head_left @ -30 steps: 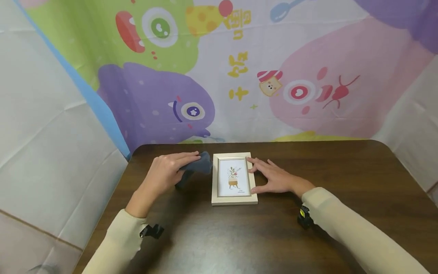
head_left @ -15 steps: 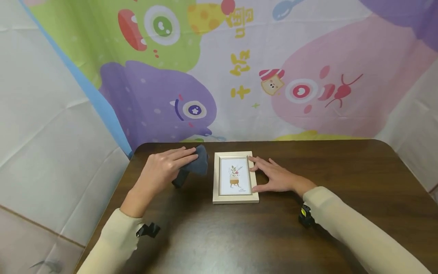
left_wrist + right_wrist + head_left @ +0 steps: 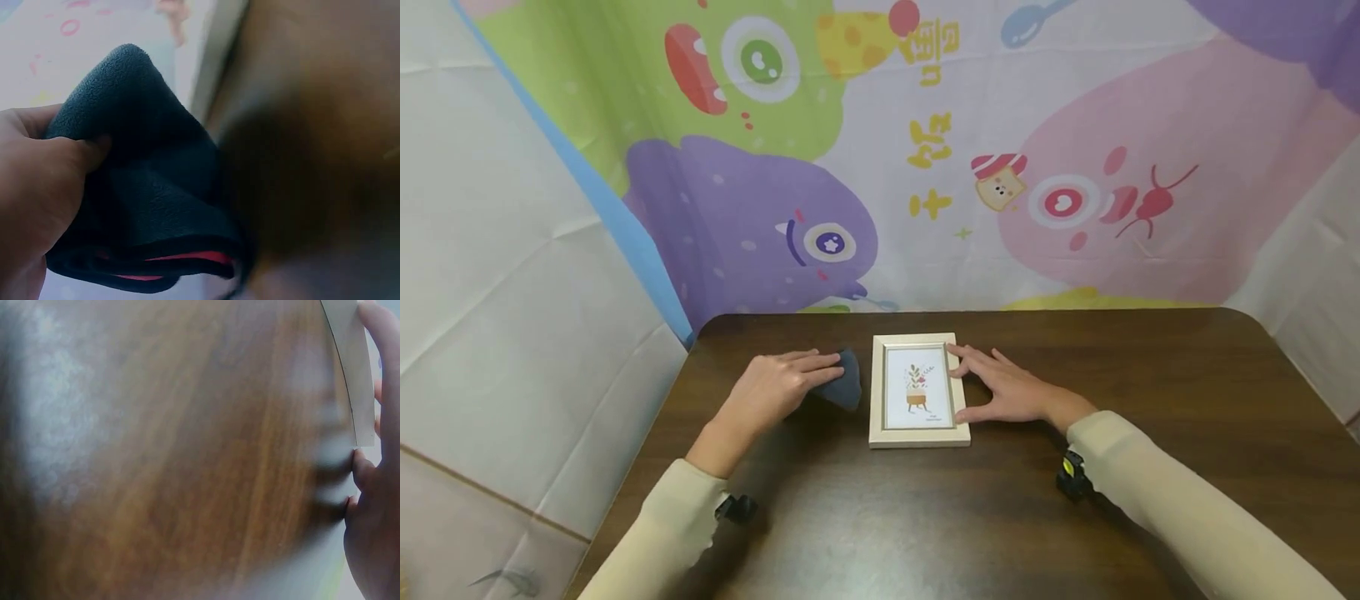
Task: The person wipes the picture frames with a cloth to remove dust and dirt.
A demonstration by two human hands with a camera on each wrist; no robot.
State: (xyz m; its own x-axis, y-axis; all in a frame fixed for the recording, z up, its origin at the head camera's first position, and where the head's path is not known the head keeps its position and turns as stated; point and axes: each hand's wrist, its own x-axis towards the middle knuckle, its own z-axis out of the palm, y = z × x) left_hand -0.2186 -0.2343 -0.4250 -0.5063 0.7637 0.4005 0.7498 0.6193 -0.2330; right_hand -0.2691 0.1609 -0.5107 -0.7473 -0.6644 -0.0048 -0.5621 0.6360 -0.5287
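Note:
A cream picture frame (image 3: 919,437) lies on the table, showing a print of a potted plant. Left of it, my left hand (image 3: 775,385) grips a folded dark blue-grey cloth (image 3: 842,385) between thumb and fingers. In the left wrist view the cloth (image 3: 156,175) has a black-bound edge and red shows inside its folds. My right hand (image 3: 1013,392) rests at the frame's right side, thumb and forefinger spread apart along that edge. The right wrist view catches the frame's side (image 3: 357,375) with the fingertips of the right hand (image 3: 375,519) against it.
The dark brown wooden table (image 3: 880,517) has a rounded far edge. Behind it hangs a cartoon-printed curtain (image 3: 925,275), and a pale sheet (image 3: 535,275) covers the left side. Small black cameras (image 3: 1072,475) sit on both wrists.
The left hand with the cloth lifts slightly and tilts away to the left, then comes back down beside the frame. The right hand and the picture frame keep their place.

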